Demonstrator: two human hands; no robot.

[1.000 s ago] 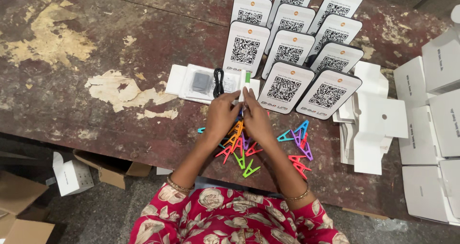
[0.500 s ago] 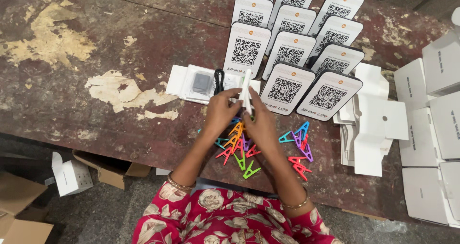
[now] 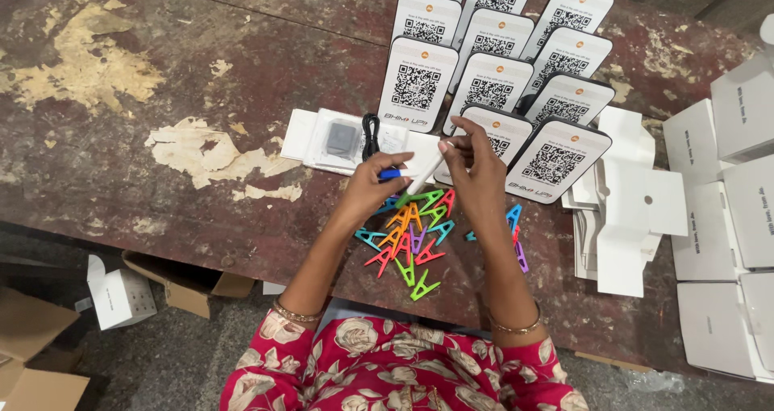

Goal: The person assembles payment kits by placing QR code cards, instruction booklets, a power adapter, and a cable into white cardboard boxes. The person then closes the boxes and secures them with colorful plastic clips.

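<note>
Both my hands meet over a worn brown table [image 3: 161, 72]. My left hand [image 3: 372, 187] pinches a small blue clip [image 3: 390, 173] against a thin white folded card [image 3: 425, 173]. My right hand [image 3: 476, 173] grips the same white card from the other side, fingers raised at its top. Under my hands lies a pile of coloured plastic clips [image 3: 411, 237], orange, green, red, blue and purple. A few more clips [image 3: 514, 225] lie to the right of my right wrist.
Several white placards with square code patterns [image 3: 484, 72] stand in rows behind my hands. A white open box with a grey block and black cable [image 3: 347, 141] lies at left. Flat white cardboard blanks [image 3: 629, 209] and closed white boxes [image 3: 742, 185] fill the right. Cartons [image 3: 121, 298] sit on the floor.
My hands have lifted from the clip pile, bringing the white card up between them. A blue clip now shows in my left fingers.
</note>
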